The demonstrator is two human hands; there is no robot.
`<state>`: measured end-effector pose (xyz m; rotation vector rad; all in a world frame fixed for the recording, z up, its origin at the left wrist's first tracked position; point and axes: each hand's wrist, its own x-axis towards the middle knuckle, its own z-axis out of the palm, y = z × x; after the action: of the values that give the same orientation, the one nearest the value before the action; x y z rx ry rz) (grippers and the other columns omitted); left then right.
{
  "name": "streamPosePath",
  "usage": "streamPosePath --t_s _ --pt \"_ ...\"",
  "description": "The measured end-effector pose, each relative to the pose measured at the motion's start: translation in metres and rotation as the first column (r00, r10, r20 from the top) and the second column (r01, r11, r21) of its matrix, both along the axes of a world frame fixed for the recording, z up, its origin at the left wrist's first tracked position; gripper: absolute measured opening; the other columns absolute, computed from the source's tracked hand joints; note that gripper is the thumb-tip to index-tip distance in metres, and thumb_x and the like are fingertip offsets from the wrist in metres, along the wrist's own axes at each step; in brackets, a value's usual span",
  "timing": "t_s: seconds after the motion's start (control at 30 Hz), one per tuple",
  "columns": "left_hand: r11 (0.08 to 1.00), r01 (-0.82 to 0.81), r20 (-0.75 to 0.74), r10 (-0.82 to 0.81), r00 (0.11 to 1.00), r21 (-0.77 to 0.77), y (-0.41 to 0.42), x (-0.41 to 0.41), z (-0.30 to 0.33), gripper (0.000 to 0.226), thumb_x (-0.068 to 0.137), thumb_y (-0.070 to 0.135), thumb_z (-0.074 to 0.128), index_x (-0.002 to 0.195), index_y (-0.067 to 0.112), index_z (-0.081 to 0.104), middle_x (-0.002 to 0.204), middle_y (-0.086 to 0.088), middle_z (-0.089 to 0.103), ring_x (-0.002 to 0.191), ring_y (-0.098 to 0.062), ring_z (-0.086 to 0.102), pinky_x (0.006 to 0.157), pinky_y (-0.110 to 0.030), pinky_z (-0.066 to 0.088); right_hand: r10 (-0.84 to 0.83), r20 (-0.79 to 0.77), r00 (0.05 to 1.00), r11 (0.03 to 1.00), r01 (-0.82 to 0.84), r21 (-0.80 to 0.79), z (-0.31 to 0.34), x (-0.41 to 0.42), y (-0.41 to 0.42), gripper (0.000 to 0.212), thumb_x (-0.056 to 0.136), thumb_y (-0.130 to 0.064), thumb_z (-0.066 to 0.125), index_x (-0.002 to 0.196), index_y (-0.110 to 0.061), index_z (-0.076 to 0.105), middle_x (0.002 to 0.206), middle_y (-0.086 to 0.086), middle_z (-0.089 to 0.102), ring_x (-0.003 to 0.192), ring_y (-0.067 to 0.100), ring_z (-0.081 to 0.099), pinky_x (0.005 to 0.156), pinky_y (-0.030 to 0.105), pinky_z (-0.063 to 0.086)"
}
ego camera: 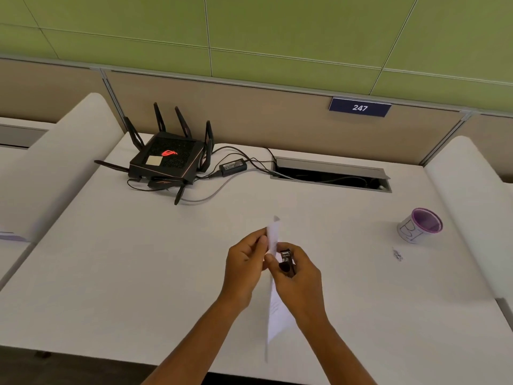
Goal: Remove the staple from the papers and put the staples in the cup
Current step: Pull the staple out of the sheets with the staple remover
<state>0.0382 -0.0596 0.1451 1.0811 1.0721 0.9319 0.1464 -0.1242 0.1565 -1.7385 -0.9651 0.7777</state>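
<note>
Head view, the only one supplied, looks down on a white laminate desk (138, 273) with both hands raised over its near middle. Taking the purple-rimmed paper cup with a white hand-lettered sleeve (420, 225) as the landmark, the work is happening well to its left and somewhat nearer the person. The left hand (244, 266) pinches the thin white stapled papers (273, 237), held edge-on and upright so that they read as a narrow strip running from above the hands down toward the desk's near edge. The right hand (298, 276) has its fingers curled round a small black and metal staple remover (286, 261), whose head sits against the papers just beside the left thumb. The staple itself is too small to make out, so whether it is already lifted cannot be told. By this reading the step in hand is the pulling of the staple. The next move probably calls for a firm squeeze and a steady pull, then a carry rightward to the cup, which stands upright and open. Just nearer than the cup lies a small dark speck-like cluster (397, 254), perhaps loose staples. Far to the cup's left, at the desk's back, sits a black router with upright antennas (169, 159).
</note>
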Motion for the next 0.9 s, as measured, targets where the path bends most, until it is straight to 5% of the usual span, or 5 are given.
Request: streamPosePath --t_s 0.33,0.53,0.7,0.8,0.9 --pt "0.954 0.107 -0.124 -0.074 0.989 0.282 -0.026 0.002 0.013 0.042 0.106 0.032 0.058 0.148 0.033 0.061 0.146 0.024 0.065 0.136 -0.002 0.061 0.107 -0.039 0.060 -0.064 -0.324 0.944 0.993 0.091 0.070 0.014 0.027 -0.009 0.012 0.098 -0.021 0.069 0.103 -0.025 0.078 0.093 0.000 0.079 0.082 0.020 0.076 0.070 0.032 0.062" --pt "0.907 0.199 -0.336 -0.068 0.940 0.372 -0.038 0.001 -0.002 0.084 0.093 0.078 0.052 0.165 0.047 0.023 0.170 0.027 0.030 0.154 -0.012 0.043 0.114 -0.041 0.054 -0.118 -0.626 0.771 0.979 0.197 0.058 0.021 0.043 -0.007 0.016 0.091 -0.022 0.075 0.093 -0.006 0.072 0.063 0.013 0.048 0.046 0.018 0.034 0.050 0.032 0.028" --pt "0.882 0.342 -0.343 -0.227 0.911 0.325 -0.043 0.004 0.003 0.105 0.088 0.073 0.063 0.167 0.045 0.000 0.175 0.027 0.009 0.157 0.009 0.024 0.115 -0.006 0.035 -0.090 -0.749 0.656 0.971 0.224 0.079 0.026 0.040 -0.007 0.024 0.083 -0.025 0.081 0.091 -0.006 0.069 0.056 0.010 0.045 0.043 0.019 0.035 0.066 0.035 0.042" --pt "0.877 0.414 -0.324 -0.329 0.887 0.243 -0.039 0.006 0.006 0.112 0.086 0.066 0.072 0.166 0.046 -0.003 0.173 0.031 0.012 0.153 0.014 0.026 0.112 -0.003 0.035 -0.034 -0.793 0.609 0.973 0.203 0.114 0.030 0.033 -0.007 0.031 0.090 -0.025 0.074 0.111 -0.002 0.073 0.095 0.023 0.072 0.081 0.037 0.070 0.092 0.052 0.057" --pt "0.866 0.457 -0.275 -0.397 0.876 0.205 -0.034 0.005 0.007 0.109 0.087 0.056 0.078 0.166 0.047 0.003 0.165 0.039 0.025 0.148 0.012 0.037 0.114 -0.012 0.043 0.028 -0.735 0.677 0.980 0.125 0.153 0.033 0.028 -0.011 0.038 0.090 -0.040 0.066 0.115 -0.013 0.076 0.121 0.016 0.074 0.093 0.031 0.074 0.087 0.049 0.060"
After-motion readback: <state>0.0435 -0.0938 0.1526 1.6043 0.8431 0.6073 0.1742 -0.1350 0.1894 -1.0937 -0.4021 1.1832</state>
